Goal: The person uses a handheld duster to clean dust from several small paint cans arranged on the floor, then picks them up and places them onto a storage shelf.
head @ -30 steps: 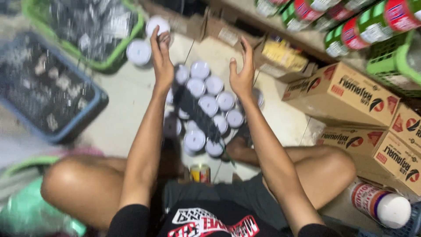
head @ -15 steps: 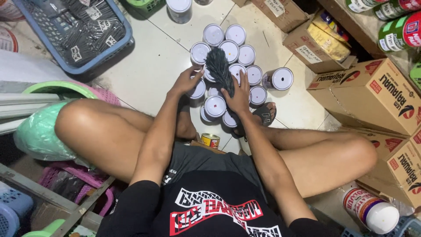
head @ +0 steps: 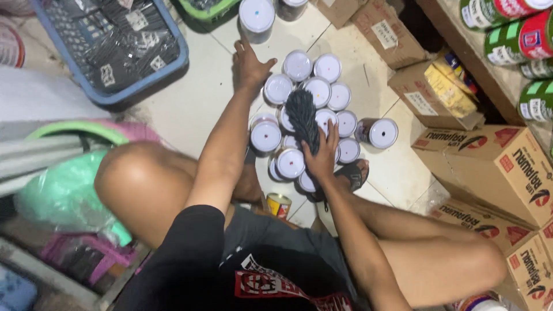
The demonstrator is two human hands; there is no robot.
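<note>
A: Seated on a tiled floor (head: 190, 109), a person works a dark duster (head: 304, 118) over a cluster of white-lidded cans (head: 314, 109). What's nearest?

B: A small yellow-and-red tin (head: 279, 204) stands by the knee, just short of the cluster. Beyond it the right hand (head: 322, 158) grips the duster's near end, fingers wrapped on the handle, its head lying across the middle lids.

A: And the left hand (head: 249, 64)?

B: Farther off, at the cluster's far left edge, palm down and fingers spread. Whether it rests on a lid or on the tile is hard to tell.

A: What could go wrong?

B: As I judge it, the cans stand packed and touching, so a hard sweep could nudge an outer one off line. One can (head: 377, 132) already lies on its side at the right, apart from the rest; a knock could roll it toward the cartons (head: 489, 167).

A: Anything else near?

B: A sandal (head: 352, 174) sits against the near right cans, so a shifted foot might push them. Farther left is a blue basket (head: 109, 46) of dark packets, and two more cans (head: 257, 17) stand at the far edge beside a green basket (head: 207, 8). A wide reach of the left arm could, I think, catch those.
</note>
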